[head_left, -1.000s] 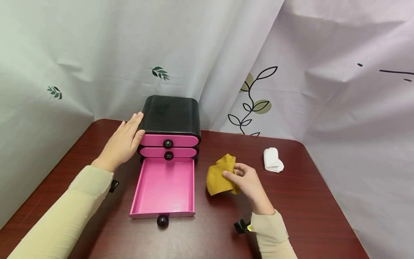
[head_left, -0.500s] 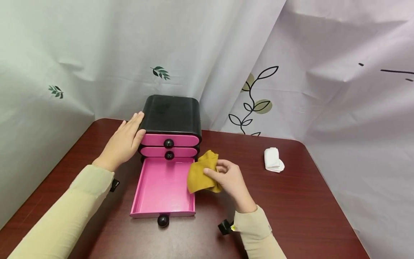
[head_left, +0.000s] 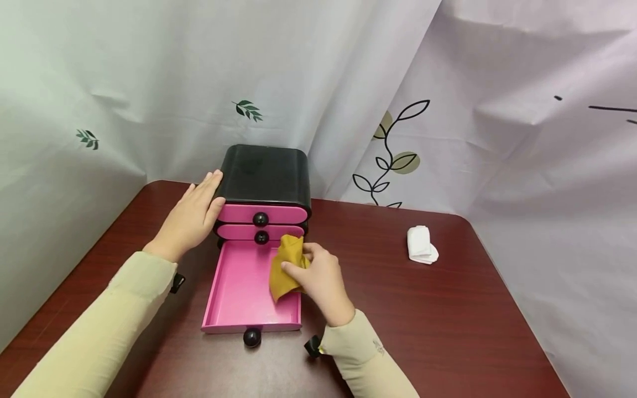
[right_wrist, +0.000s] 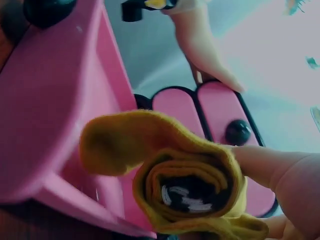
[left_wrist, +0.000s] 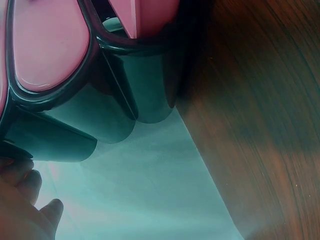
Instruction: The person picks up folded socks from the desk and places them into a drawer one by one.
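Observation:
My right hand pinches a rolled mustard-yellow sock between thumb and fingers, over the right side of a pulled-out pink drawer. In the right wrist view the sock shows its coiled end, dark inside with white marks, and a loose flap to one side. The drawer is the lowest of three in a black cabinet; the upper two are pushed in. My left hand rests with extended fingers against the cabinet's left side. Its fingertips show at the edge of the left wrist view.
A folded white cloth item lies on the dark red wooden table, at the right. Behind the table hangs a pale curtain with leaf prints. Round black knobs stick out from the drawer fronts.
My right hand has carried the yellow sock leftward from beside the cabinet to above the pulled-out drawer. The left hand has stayed against the cabinet.

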The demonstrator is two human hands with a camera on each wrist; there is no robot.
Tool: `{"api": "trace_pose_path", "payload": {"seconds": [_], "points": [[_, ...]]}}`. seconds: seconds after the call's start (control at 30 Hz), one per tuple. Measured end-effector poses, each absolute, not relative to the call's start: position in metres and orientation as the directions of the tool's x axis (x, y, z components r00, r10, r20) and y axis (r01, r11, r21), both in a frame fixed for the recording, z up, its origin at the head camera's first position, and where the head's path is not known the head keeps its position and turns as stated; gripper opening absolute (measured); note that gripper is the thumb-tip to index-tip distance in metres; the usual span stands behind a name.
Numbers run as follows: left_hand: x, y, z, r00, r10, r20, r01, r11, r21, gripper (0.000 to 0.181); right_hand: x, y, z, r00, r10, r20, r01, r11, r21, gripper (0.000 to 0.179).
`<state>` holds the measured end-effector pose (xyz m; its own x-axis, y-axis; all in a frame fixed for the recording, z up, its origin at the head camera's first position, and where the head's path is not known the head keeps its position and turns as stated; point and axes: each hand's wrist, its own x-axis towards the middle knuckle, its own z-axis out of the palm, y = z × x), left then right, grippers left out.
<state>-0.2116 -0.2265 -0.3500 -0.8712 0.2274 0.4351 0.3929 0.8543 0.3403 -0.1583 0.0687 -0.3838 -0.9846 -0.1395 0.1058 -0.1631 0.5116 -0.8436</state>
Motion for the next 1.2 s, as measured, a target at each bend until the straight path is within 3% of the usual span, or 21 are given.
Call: {"api": "trace_pose_path", "payload": {"seconds": [0.17, 0.3, 0.67, 0.93, 1.2], "points": [[-0.212, -0.226, -0.349, -0.865, 0.235, 0.444, 0.404, 0.851, 0.335, 0.061, -0.156, 0.049, -0.387, -0.971, -0.168, 0.172, -0.24, 0.666, -0.706, 0.054], [-0.212, -0.225, -0.349, -0.868, 0.233, 0.438, 0.398, 0.855, 0.334, 0.062, -0.153, 0.035, -0.391, -0.968, -0.192, 0.164, -0.253, 0.711, -0.656, 0.052], [-0.212, -0.227, -0.351, -0.87, 0.226, 0.438, 0.391, 0.857, 0.336, 0.062, -0.15, 0.011, -0.402, -0.955, -0.273, 0.114, -0.271, 0.652, -0.708, 0.034], [-0.212, -0.226, -0.351, -0.869, 0.224, 0.442, 0.391, 0.857, 0.334, 0.062, -0.15, 0.001, -0.407, -0.956, -0.289, 0.056, -0.218, 0.566, -0.795, 0.04], [-0.21, -0.226, -0.348, -0.862, 0.232, 0.45, 0.404, 0.852, 0.334, 0.061, -0.146, -0.006, -0.411, -0.956, -0.288, 0.048, -0.216, 0.585, -0.782, 0.035]]}}
